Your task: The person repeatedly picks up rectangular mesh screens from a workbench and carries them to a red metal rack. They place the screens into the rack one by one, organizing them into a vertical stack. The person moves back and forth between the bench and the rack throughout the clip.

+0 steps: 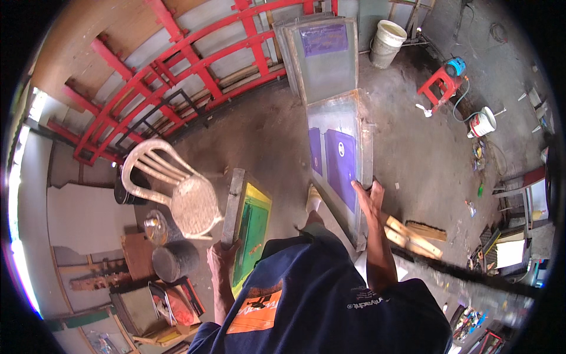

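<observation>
My left hand is closed around the wooden edge of a screen-printing frame with a green and yellow mesh. This frame is held upright on my left side. On my right, a longer screen-printing frame with purple patches on pale mesh is gripped at its side bar by my right hand. Its far end overlaps the foot of another screen-printing frame, which leans with others at the back; whether they touch I cannot tell.
A worn plastic chair stands to the left, near a dark bucket. Red metal framework lines the back left. At the back right are a white bucket and a red stool bearing a blue pump. Wood pieces lie beside my right arm.
</observation>
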`<state>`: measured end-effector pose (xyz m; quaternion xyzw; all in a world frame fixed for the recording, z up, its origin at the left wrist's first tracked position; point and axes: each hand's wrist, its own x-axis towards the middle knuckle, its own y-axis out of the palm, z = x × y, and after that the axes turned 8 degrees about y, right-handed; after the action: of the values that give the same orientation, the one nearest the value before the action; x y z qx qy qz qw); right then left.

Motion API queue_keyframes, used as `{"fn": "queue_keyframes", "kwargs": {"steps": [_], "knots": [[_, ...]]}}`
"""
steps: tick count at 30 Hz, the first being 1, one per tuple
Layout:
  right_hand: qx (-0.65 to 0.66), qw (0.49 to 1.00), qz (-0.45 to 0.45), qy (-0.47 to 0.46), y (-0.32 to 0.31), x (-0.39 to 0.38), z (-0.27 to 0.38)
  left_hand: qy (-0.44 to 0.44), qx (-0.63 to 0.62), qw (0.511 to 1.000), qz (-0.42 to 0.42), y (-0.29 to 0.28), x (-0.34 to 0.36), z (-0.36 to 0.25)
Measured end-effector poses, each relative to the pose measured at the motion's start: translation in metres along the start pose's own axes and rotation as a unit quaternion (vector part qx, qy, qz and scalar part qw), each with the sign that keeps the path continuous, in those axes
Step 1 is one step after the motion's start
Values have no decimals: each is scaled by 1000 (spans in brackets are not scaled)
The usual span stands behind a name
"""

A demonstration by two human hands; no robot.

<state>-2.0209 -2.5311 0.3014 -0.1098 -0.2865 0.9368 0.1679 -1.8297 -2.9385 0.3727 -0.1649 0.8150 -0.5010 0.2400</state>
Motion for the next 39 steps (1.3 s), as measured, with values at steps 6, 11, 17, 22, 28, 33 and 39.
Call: {"fn": "queue_keyframes", "kwargs": {"steps": [6, 11, 17, 22, 28, 33, 39], "knots": [[-53, 995, 6, -85, 65, 212, 15, -10, 30, 999, 39, 38, 160, -72], [-131, 975, 172, -53, 54, 359, 97, -23, -50, 998, 29, 41, 259, -162], [-318, 903, 254, -136, 103, 541, 124, -37, -57, 997, 28, 63, 394, -244], [-358, 852, 311, -222, 128, 650, 134, -40, -45, 997, 39, 99, 476, -278], [-369, 801, 405, -241, 163, 777, 171, -145, -87, 985, -25, 87, 496, -375], [-365, 734, 515, -252, 213, 893, 185, -187, -97, 966, -149, 97, 472, -476], [-396, 660, 543, -338, 275, 999, 193, -258, -52, 943, -203, 121, 449, -611]]}}
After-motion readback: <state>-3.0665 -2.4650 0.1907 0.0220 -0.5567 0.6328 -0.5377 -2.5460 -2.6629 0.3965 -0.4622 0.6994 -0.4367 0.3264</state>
